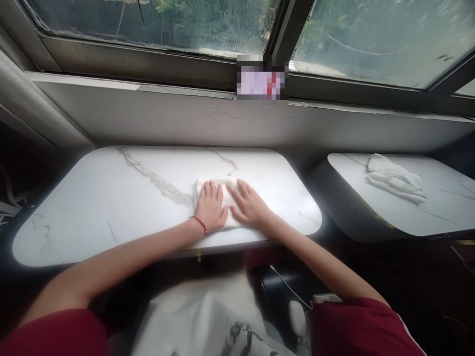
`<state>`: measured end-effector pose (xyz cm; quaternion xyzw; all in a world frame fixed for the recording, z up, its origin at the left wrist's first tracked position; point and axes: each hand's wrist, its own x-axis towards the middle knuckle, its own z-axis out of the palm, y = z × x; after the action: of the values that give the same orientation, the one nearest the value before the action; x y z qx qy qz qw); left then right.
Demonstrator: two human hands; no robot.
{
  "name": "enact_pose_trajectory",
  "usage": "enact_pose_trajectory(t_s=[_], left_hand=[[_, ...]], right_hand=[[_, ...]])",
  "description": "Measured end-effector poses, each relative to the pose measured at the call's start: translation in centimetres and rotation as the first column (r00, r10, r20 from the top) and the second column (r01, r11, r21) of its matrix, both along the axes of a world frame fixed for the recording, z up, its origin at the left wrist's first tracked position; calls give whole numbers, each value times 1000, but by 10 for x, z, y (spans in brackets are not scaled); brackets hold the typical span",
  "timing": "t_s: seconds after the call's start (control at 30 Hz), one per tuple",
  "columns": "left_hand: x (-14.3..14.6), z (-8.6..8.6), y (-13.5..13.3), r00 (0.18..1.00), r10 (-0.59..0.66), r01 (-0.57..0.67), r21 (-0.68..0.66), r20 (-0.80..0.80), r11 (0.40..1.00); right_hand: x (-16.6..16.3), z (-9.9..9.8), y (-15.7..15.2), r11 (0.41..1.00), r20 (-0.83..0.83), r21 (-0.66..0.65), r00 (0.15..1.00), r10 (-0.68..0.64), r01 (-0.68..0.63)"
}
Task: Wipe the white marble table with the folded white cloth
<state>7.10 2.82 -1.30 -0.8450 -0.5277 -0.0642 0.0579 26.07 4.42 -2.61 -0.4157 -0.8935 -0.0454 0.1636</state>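
Note:
A folded white cloth (227, 198) lies flat on a white, marble-patterned tabletop (85, 198) with rounded corners. My left hand (211, 207), with a red bracelet at the wrist, presses palm down on the left part of the cloth, its fingers stretched out. On the cloth's right part rests my right hand (249, 203), also flat with fingers extended. The two thumbs point toward each other with a small gap between them. Part of the cloth is hidden beneath both hands.
To the right stands a second marble-patterned table (445, 207) with a crumpled white cloth (395, 179) on it. A low wall (166, 118) and a window frame (148, 64) run behind both tables. Below the near edge, a white cable (289, 287) hangs.

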Motion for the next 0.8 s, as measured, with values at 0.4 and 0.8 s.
enact_pose_trajectory(t_s=[0.4, 0.8], left_hand=[[26, 0, 3, 998, -65, 65, -22, -17, 998], [45, 0, 111, 985, -106, 118, -86, 137, 989]], right_hand=[[22, -1, -10, 997, 14, -24, 997, -76, 76], [39, -18, 84, 972, -33, 30, 972, -234, 235]])
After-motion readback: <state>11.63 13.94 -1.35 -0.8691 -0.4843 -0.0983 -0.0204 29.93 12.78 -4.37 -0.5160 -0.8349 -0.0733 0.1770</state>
